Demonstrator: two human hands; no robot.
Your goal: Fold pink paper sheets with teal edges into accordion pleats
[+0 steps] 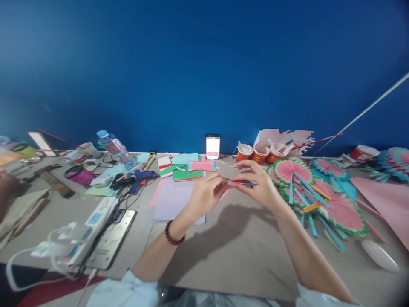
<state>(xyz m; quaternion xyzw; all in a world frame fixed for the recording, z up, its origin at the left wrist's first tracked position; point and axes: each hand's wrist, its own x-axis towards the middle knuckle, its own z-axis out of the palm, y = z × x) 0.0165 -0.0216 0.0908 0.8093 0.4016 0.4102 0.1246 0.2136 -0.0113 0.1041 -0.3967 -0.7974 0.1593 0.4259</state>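
Observation:
My left hand (209,192) and my right hand (257,181) meet above the middle of the table. Between their fingertips is a small piece of pink paper (225,194), pinched from both sides and mostly covered by the fingers. A thin dark object shows beside my right fingers, too hidden to name. Below and left of my left hand lies a stack of lilac paper (172,200). Watermelon-patterned paper fans (338,204) with blue strips lie right of my right hand.
Red paper cups (259,154) and a lit phone (212,147) stand by the blue wall. On the left are a glue gun (142,178), a bottle (116,149), a hammer (53,179), a power strip (92,230) and another phone (111,241). A mouse (379,256) lies right.

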